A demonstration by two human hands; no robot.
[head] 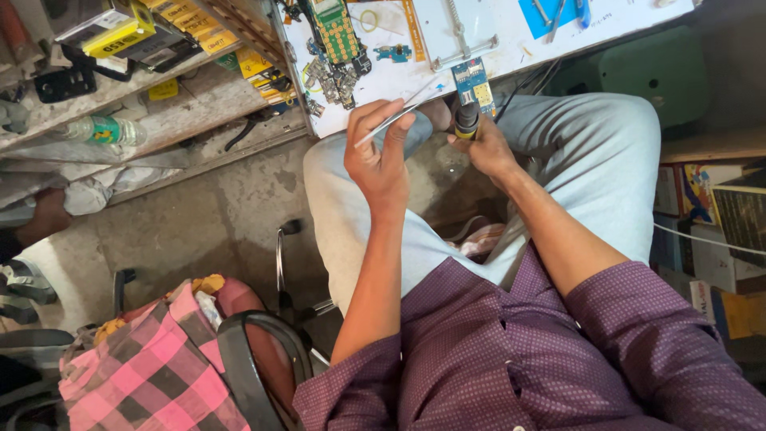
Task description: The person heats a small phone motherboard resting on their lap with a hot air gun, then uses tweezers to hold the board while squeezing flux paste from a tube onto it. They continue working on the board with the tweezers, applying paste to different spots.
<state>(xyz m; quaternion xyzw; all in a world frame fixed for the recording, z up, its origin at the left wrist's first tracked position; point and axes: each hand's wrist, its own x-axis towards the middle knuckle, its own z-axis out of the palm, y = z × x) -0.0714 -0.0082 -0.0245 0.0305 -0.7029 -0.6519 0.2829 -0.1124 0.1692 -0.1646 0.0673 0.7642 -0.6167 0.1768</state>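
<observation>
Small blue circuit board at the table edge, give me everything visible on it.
The small blue circuit board is a flat rectangle with a gold-coloured patch and tiny silvery parts on its face. It lies at the near edge of the white table, slightly skewed. The dark tool in the right hand meets its near end. The left hand holds thin tweezers beside it, not touching.
</observation>
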